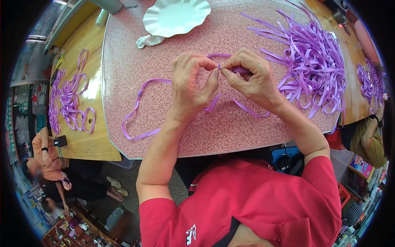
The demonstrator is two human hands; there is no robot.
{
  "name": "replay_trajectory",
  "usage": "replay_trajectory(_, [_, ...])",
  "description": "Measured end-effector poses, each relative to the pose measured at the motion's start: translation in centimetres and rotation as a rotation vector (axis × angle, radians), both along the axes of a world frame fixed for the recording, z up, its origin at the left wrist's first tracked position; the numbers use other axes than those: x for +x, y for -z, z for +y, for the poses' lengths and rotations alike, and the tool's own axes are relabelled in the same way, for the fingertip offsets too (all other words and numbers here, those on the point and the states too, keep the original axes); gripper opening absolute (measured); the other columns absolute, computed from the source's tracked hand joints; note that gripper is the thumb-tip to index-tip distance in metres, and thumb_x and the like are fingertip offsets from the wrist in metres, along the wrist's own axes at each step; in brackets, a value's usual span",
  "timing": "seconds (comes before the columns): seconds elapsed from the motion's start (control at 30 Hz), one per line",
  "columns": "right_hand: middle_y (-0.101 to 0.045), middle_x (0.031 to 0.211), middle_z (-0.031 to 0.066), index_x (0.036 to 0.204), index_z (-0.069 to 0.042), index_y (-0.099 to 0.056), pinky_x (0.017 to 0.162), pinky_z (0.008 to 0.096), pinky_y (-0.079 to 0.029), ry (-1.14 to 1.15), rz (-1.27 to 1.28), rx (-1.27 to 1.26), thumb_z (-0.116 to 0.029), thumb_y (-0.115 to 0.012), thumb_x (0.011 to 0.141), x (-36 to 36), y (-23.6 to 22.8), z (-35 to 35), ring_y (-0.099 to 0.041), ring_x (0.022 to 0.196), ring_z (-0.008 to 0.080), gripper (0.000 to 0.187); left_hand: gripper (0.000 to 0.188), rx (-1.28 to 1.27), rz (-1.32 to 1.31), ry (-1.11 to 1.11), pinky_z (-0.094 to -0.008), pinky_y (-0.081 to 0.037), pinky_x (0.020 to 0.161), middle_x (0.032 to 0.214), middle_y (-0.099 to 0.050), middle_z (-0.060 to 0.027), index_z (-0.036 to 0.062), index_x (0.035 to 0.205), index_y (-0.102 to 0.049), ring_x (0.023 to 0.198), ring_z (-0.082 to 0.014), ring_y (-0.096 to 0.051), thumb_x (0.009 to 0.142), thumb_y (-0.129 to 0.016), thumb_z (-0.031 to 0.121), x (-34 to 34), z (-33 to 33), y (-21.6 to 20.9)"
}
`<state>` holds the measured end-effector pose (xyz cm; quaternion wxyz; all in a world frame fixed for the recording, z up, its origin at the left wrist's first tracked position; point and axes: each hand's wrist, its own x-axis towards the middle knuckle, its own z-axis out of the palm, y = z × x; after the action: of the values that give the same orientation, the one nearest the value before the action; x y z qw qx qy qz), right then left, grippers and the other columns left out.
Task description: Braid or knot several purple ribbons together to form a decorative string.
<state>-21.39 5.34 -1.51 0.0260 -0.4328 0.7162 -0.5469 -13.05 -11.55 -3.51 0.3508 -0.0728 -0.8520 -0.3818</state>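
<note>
Over the middle of the speckled pink table mat [164, 119], my two hands meet fingertip to fingertip at a small knot in a purple ribbon [134, 110]. My left hand [191, 82] pinches the ribbon between thumb and index finger. Opposite it, my right hand [251, 76] pinches the other side of the knot, with more ribbon bunched under its fingers. One long loop lies on the mat left of my left wrist. Loose ribbon ends hang below, between my hands. Part of the ribbon is hidden behind my fingers.
A big heap of purple ribbons [314, 66] lies to the right. A pale scalloped plate [177, 17] stands at the far side, beside a crumpled white wrapper [149, 40]. More ribbons [70, 99] rest on the wooden table at left. Other people sit at both sides.
</note>
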Motion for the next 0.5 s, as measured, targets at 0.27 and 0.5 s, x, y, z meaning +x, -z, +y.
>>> replay_trajectory(0.27, [-0.057,0.084,-0.0013,0.088,-0.001,-0.066,0.057,0.0190,-0.038,-0.044,-0.109,0.025,0.001,-0.068,0.085,0.09,-0.13,-0.19,-0.048,0.068,0.0020,0.005,0.017,0.155,-0.130,0.036,-0.0361,-0.042,0.082,0.083,-0.060,-0.0053,0.0081,0.086,-0.058,0.081,-0.0222,-0.059,0.075,-0.069,0.002,0.28,0.14,0.03])
replay_trajectory(0.5, [-0.056,0.083,-0.0046,0.093,-0.002,-0.066,0.060,0.0189,-0.039,-0.111,-0.441,0.056,-0.003,-0.067,0.089,0.03,-0.33,0.18,-0.048,0.069,0.0014,0.004,0.014,0.638,-0.333,0.195,-0.0330,-0.043,0.081,0.082,-0.058,-0.0027,0.0072,0.084,-0.056,0.080,-0.0170,-0.057,0.077,-0.068,0.005,0.54,0.24,-0.53])
